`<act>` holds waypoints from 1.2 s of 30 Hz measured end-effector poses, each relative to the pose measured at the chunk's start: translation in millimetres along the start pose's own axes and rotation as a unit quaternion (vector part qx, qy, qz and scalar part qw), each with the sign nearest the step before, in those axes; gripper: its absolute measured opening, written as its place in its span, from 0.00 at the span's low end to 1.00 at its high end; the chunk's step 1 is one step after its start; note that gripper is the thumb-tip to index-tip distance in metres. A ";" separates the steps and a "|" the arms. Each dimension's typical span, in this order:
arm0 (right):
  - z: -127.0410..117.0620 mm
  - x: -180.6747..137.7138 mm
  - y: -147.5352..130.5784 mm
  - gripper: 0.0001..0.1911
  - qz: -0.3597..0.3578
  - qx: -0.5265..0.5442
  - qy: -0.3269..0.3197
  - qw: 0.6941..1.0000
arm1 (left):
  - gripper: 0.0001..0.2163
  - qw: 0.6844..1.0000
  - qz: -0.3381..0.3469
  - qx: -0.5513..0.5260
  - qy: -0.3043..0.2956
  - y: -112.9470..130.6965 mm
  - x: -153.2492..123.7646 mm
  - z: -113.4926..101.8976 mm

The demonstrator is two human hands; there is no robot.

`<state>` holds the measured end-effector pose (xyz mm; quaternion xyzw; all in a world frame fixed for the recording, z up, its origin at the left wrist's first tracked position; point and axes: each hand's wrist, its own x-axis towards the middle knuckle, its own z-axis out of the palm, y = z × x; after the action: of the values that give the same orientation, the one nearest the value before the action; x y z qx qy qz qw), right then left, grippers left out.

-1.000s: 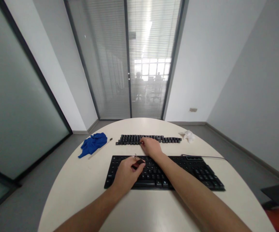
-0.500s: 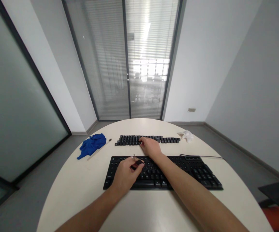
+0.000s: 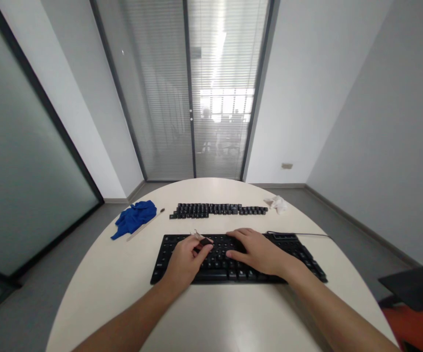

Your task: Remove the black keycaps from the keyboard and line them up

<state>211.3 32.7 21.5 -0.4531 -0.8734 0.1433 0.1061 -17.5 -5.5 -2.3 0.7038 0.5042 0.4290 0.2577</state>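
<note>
A black keyboard [image 3: 211, 276] lies across the table in front of me, some of its keys hidden under my hands. My left hand [image 3: 185, 261], over the keyboard's left half, is closed on a small keycap puller [image 3: 206, 241] with a dark handle and thin wire prongs pointing away. Over the middle and right keys rests my right hand [image 3: 257, 250], fingers and thumb apart, with nothing seen in it. Beyond the keyboard, loose black keycaps [image 3: 192, 210] stand in several close rows.
A blue cloth [image 3: 135, 218] lies crumpled at the left, beside a thin-handled brush [image 3: 145, 225]. White crumpled tissue [image 3: 278, 204] sits at the far right of the round table [image 3: 97, 288]. The keyboard cable [image 3: 312, 234] runs off rightward. A chair [image 3: 414, 288] stands at the right.
My right hand has drawn back from the keycap rows to the keyboard, its fingers now spread. My left hand keeps the keycap puller. The view has shifted slightly.
</note>
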 end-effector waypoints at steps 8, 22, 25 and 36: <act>14.2 -5.7 -0.3 0.60 -0.037 0.017 -0.065 0.997 | 0.09 0.999 0.011 0.019 -0.031 1.5 -0.8 -1.0; 25.0 1.2 -8.9 0.63 -0.050 0.030 -0.023 0.998 | 0.09 0.989 0.032 0.125 -0.072 -3.9 0.1 -2.5; 24.9 1.1 -8.7 0.62 -0.051 0.030 -0.020 0.998 | 0.09 0.987 0.051 0.132 -0.081 -3.9 -0.2 -3.0; 24.3 1.5 -9.4 0.61 -0.051 0.032 -0.023 0.998 | 0.12 0.984 0.021 0.169 -0.058 -4.9 -0.3 0.4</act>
<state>195.6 25.0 2.1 -0.4010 -0.8926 0.1761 0.1071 -19.6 -4.0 -6.5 0.7715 0.5387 0.3012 0.1545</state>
